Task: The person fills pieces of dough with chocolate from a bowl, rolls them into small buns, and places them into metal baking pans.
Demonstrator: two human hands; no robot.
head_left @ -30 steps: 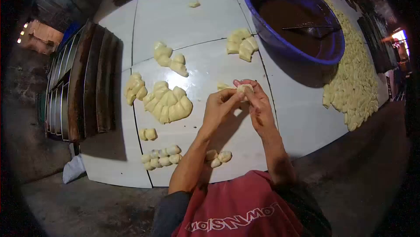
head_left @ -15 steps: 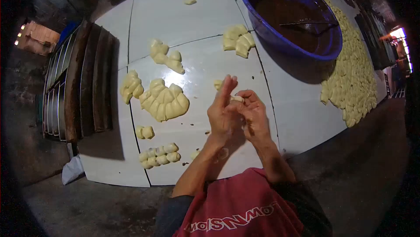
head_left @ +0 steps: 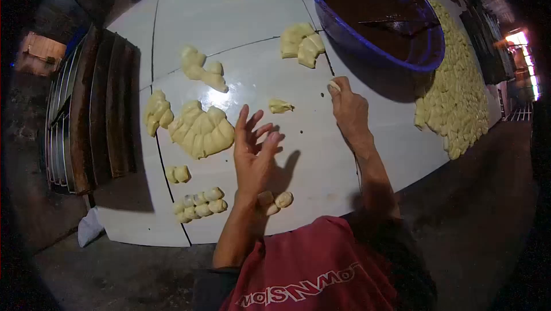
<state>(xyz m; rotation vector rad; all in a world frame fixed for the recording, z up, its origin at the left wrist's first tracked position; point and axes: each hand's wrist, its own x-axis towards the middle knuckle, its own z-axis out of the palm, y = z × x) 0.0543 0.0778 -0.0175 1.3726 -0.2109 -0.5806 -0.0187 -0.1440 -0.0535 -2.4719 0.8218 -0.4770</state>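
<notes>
My left hand [head_left: 252, 156] is raised over the white table with its fingers spread and nothing in them. My right hand [head_left: 351, 115] reaches forward below the purple tub, its thumb and fingers pinching a small pale piece of dough [head_left: 334, 86]. A flattened scrap of dough [head_left: 280, 106] lies between the hands. Beside my left wrist rest a few small dough balls [head_left: 283, 199], partly hidden by the forearm. Left of that hand is a large mound of cut dough [head_left: 202, 131], and two rows of dough balls [head_left: 199, 205] sit nearer me.
A purple tub [head_left: 379, 60] of brown contents, with a dark stick-like tool in it, stands at the upper right. Many dough pieces [head_left: 453, 104] cover the table's right side. More dough lumps [head_left: 302, 44] lie ahead. Stacked trays [head_left: 94, 116] stand on the left.
My hands have parted: the right moved forward and right with the small dough piece, the left moved left and opened. Dough balls beside my left wrist now show more fully.
</notes>
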